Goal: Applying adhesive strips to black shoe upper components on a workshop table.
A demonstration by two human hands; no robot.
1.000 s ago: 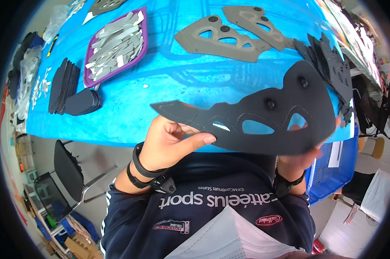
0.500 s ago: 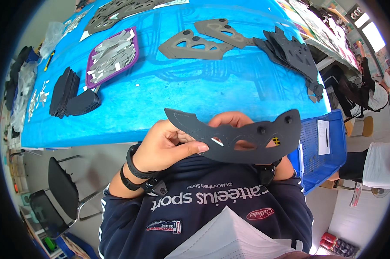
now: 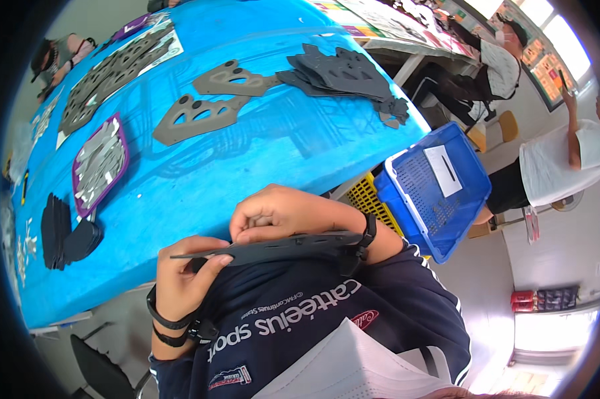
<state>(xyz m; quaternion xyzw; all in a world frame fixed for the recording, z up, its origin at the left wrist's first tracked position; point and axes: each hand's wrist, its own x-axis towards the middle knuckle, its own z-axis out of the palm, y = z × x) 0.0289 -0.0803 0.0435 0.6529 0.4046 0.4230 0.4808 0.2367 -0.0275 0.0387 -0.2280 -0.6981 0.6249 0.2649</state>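
Observation:
A flat dark grey cut-out panel (image 3: 280,251) is held close to my chest, tilted nearly edge-on, so its holes hardly show. My left hand (image 3: 184,272) pinches its left end between thumb and fingers. On the panel's far side, my right hand (image 3: 270,211) is closed with curled fingers, its fingertips at the upper edge; what they grip, if anything, is hidden. The right forearm passes behind the panel's right end. Beyond my hands, two brownish-grey cut-out panels (image 3: 197,118) with dark round spots lie on the blue-covered table (image 3: 200,179).
Dark grey panels (image 3: 340,74) are piled at the table's right edge. At left are a purple tray (image 3: 122,159) of grey strips and stacked dark pieces (image 3: 55,229). More panels (image 3: 117,73) lie farther back. A blue crate (image 3: 436,189) and yellow basket (image 3: 370,199) stand right. Other people are nearby.
The view has turned to the right. The panel has tipped from face-on to nearly edge-on. My right hand has come up above its far edge, and my left hand still holds the left end.

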